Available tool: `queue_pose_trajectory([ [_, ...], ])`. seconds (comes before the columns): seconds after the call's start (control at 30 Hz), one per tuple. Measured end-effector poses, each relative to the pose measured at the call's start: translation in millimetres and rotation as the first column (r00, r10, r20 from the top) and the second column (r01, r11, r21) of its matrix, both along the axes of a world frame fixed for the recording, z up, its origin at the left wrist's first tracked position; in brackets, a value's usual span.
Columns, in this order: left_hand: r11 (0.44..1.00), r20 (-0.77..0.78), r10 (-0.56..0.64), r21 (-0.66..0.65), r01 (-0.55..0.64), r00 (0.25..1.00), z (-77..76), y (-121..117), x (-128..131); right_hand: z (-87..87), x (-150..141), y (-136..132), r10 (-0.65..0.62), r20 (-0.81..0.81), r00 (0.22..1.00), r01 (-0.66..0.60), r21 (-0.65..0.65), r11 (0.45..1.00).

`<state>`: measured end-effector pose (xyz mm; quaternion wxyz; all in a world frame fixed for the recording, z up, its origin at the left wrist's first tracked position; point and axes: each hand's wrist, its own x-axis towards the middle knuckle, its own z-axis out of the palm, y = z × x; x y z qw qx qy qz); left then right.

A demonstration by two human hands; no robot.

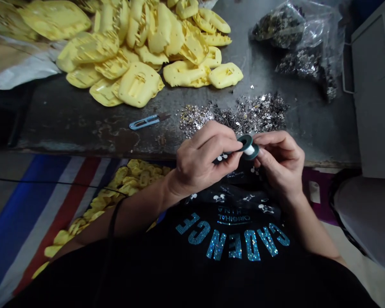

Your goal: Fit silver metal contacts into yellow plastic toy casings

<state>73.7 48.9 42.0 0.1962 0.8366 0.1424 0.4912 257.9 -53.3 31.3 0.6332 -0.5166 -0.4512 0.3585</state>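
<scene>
A small spool (249, 150) with dark green flanges and a white core is held up just past the table's front edge. My left hand (200, 160) pinches its left flange between thumb and fingers. On the other side, the curled fingers and thumb of my right hand (284, 164) close on the spool's right rim. Whether a loose end is in the right fingertips is too small to see. Right beyond both hands lies a heap of small shiny metal pieces (256, 112). Blue-handled thread snips (147, 121) rest on the table left of the heap.
Yellow plastic shells (141, 83) are piled at the back left of the dark table (83, 124). Clear plastic bags (321, 30) of metal pieces stand at the back right. More yellow parts (125, 184) lie below, left of my lap, by a striped sheet (60, 196).
</scene>
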Motion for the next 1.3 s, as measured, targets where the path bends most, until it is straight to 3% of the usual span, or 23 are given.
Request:
queue_pose_trajectory([
  [0.27,0.997,-0.002,0.026,0.073,-0.026,1.0,-3.3,-3,-6,2.8,-1,-3,0.0,0.093,0.996,-0.009,0.095,0.995],
  [0.4,0.999,-0.056,0.03,-0.014,-0.031,0.998,-0.7,-7,-5,7.9,5,-5,0.043,0.112,0.993,-0.053,0.091,0.994],
  [0.5,0.993,-0.069,-0.046,-0.109,0.038,0.997,0.9,-8,-2,17.2,10,-7,0.08,0.212,0.974,-0.085,0.015,0.996],
  [0.67,0.994,-0.072,-0.057,-0.102,0.049,0.996,0.0,-8,2,31.5,18,-6,0.13,0.292,0.947,-0.095,-0.129,0.987],
  [1.0,0.998,-0.202,-0.039,-0.066,0.026,0.979,9.1,-7,0,50.4,31,14,0.362,0.171,0.916,-0.3,-0.305,0.904],
  [1.1,0.989,-0.186,-0.061,-0.14,0.035,0.981,10.5,-7,-1,46.7,32,16,0.378,0.102,0.92,-0.332,-0.31,0.891],
  [1.3,0.948,-0.099,-0.134,-0.303,0.098,0.986,7.7,-9,-6,22.6,28,6,0.292,0.009,0.956,-0.288,-0.15,0.946],
])
